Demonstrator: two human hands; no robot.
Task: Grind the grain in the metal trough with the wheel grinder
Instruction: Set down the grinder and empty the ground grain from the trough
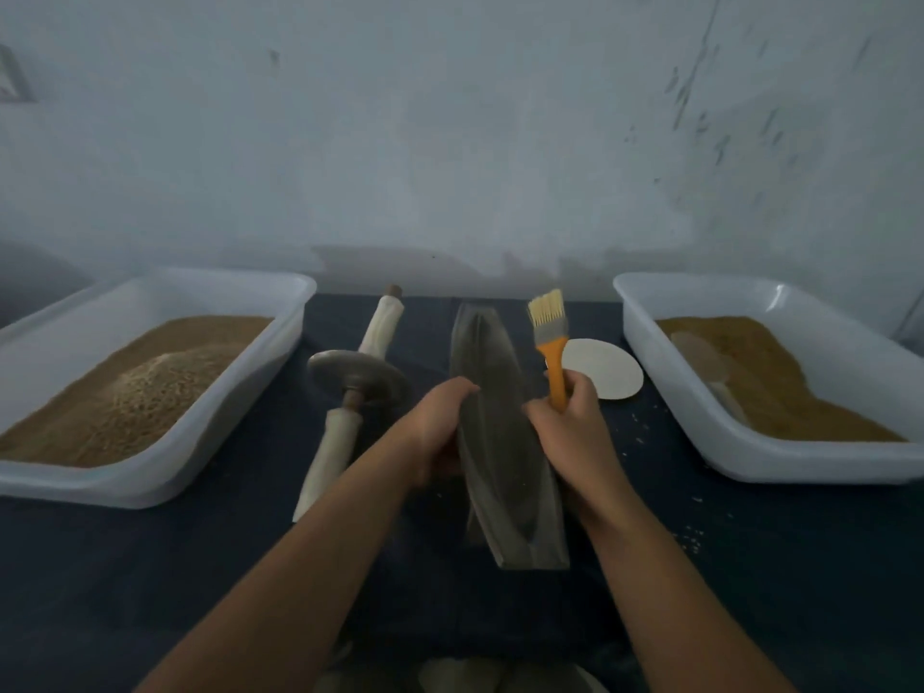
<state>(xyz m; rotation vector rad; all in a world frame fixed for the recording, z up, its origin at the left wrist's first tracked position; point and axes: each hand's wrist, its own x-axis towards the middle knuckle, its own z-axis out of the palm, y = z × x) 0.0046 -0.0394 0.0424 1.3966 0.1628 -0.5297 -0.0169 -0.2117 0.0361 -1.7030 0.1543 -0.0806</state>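
Two hands are on the central metal trough (497, 442), left hand (440, 422) gripping its rim, right hand (565, 427) holding a brush (547, 337), while the wheel grinder (357, 375) lies at ten o'clock from the nearer left hand, axle toward one o'clock.

A: Your forearms (320, 532) show bare all the way down to the lower edge.
B: Same with your left hand (440, 422) and right hand (570, 427): bare, wrists and fingers alike.

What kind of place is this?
Probably a small workbench for grinding grain: a metal trough, a wheel grinder beside it, and a left tub and right tub of grain.
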